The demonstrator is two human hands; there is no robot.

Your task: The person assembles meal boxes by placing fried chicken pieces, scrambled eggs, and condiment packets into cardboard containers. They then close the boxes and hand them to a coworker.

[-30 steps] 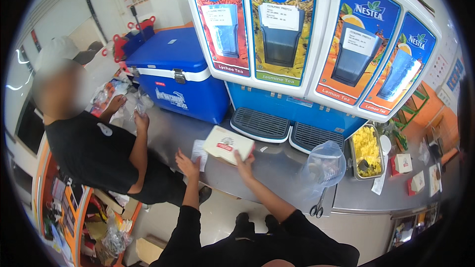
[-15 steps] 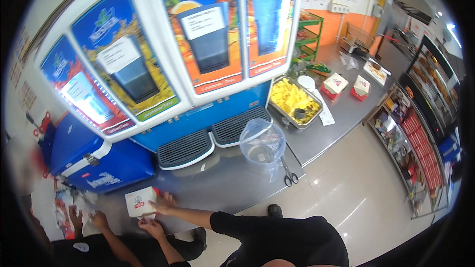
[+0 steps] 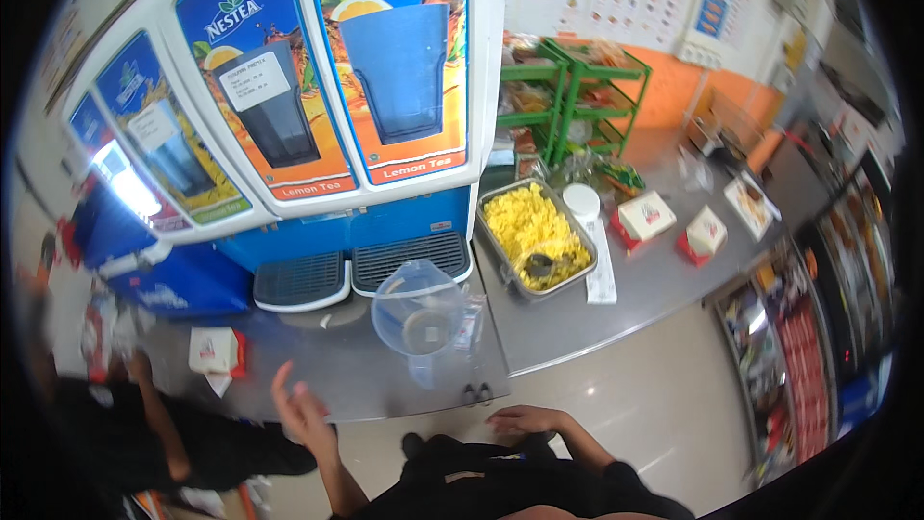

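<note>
White-and-red carton [image 3: 213,351] on the steel counter [image 3: 289,335], apart from and left of the left hand [image 3: 304,412], whose fingers are loosely spread, empty. Right hand [image 3: 527,419]: empty, fingers extended, near black-handled scissors [image 3: 485,392] at the counter's edge.

We look down and forward from the wearer's head through one fisheye view, close above the steel counter [image 3: 356,376], the drink dispenser [image 3: 298,125] upper left.

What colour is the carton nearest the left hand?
The carton is cream with a red side, clearest in the head view.
</note>
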